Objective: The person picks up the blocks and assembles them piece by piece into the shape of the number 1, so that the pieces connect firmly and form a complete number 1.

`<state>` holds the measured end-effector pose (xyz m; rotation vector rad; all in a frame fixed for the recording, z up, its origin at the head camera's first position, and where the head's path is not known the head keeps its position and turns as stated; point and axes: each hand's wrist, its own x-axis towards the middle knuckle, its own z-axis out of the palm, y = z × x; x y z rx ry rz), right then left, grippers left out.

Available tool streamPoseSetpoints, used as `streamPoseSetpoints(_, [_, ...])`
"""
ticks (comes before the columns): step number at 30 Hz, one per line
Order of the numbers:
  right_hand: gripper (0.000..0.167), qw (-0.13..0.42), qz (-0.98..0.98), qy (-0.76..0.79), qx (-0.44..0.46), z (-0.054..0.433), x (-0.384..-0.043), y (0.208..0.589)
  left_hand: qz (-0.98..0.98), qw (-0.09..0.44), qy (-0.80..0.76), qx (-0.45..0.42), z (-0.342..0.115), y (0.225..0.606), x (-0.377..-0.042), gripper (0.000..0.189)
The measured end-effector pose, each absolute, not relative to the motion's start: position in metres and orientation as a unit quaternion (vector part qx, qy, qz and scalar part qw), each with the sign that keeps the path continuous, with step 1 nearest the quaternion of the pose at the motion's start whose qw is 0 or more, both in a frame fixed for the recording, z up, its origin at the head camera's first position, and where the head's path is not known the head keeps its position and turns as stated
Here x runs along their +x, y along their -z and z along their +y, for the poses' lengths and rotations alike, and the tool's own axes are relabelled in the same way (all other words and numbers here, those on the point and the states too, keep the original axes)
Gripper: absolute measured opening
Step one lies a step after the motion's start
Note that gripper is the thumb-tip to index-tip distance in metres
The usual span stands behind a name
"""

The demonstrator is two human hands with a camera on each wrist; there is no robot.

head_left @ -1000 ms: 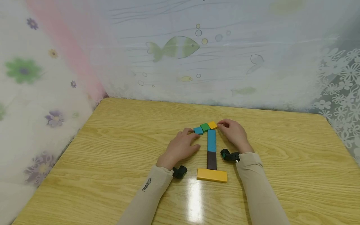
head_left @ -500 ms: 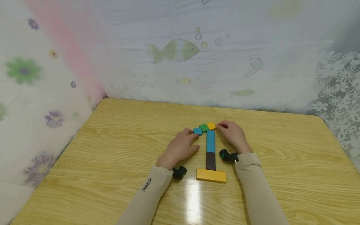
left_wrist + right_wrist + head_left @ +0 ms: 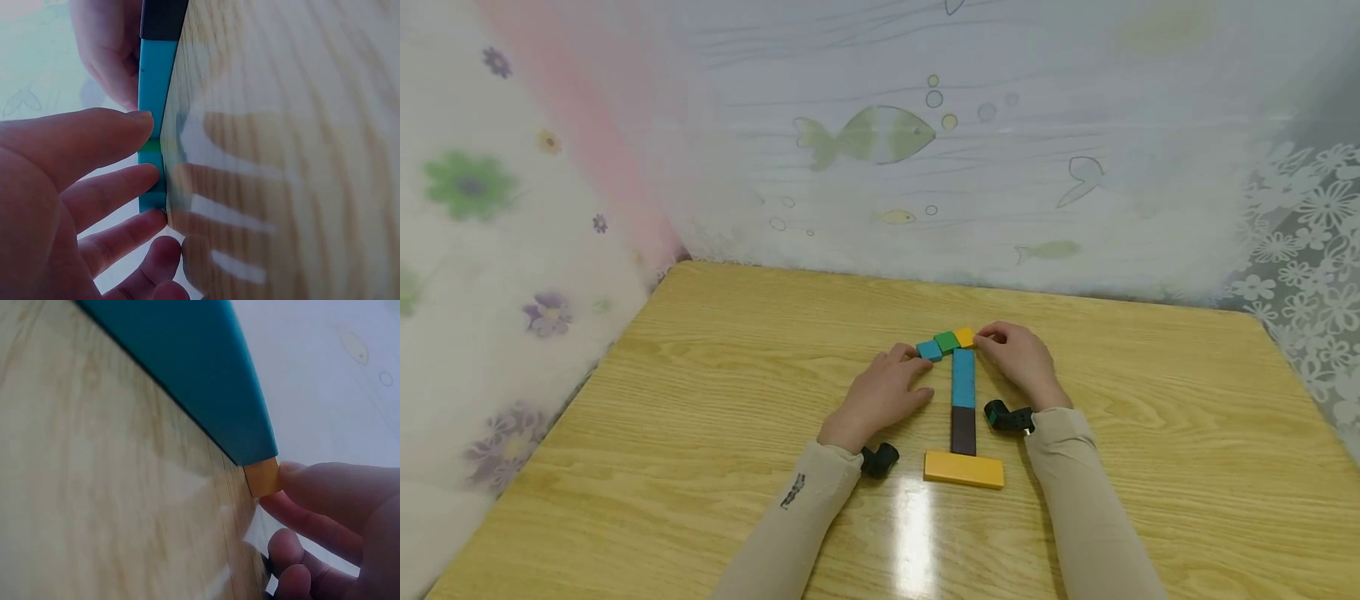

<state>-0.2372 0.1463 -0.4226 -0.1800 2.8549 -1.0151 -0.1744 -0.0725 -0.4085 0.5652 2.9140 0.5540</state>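
Note:
Three small square blocks, blue (image 3: 929,351), green (image 3: 947,342) and yellow (image 3: 964,337), form a slanted row at the far end of a long blue block (image 3: 963,379). A dark brown block (image 3: 963,431) follows it towards the person, then a long yellow block (image 3: 963,469) lies crosswise. My left hand (image 3: 880,393) touches the small blue block with two fingertips, its thumb spread away. My right hand (image 3: 1021,358) pinches the right end of the small yellow block (image 3: 263,477) between thumb and index finger, the other fingers curled.
The wooden table (image 3: 737,358) reaches back to a curtain (image 3: 880,192) printed with fish. At the left hangs a flowered curtain (image 3: 535,250). Black wrist cameras (image 3: 880,460) sit under both sleeves, the right one close to the long blue block.
My right fingertips have shifted slightly left, over the end of the small yellow block. My left hand stays at the small blue block, and the row looks almost the same.

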Motion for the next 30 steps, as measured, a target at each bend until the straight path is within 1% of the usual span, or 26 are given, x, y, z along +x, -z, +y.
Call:
streamPoseSetpoints(10, [0.032,0.075,0.935,0.340,-0.068,0.146,-0.234,0.421,0.962,0.062,-0.188,0.188,-0.074,0.411,-0.170,0.042])
streamPoseSetpoints(18, [0.036,0.071,0.938,0.334,-0.063,0.157,-0.236,0.421,0.959,0.058,-0.195,0.196,-0.066,0.407,-0.172,0.042])
streamPoseSetpoints(30, [0.038,0.088,0.918,0.382,-0.061,0.163,-0.234,0.420,0.949,0.090,-0.230,0.196,-0.070,0.406,-0.176,0.038])
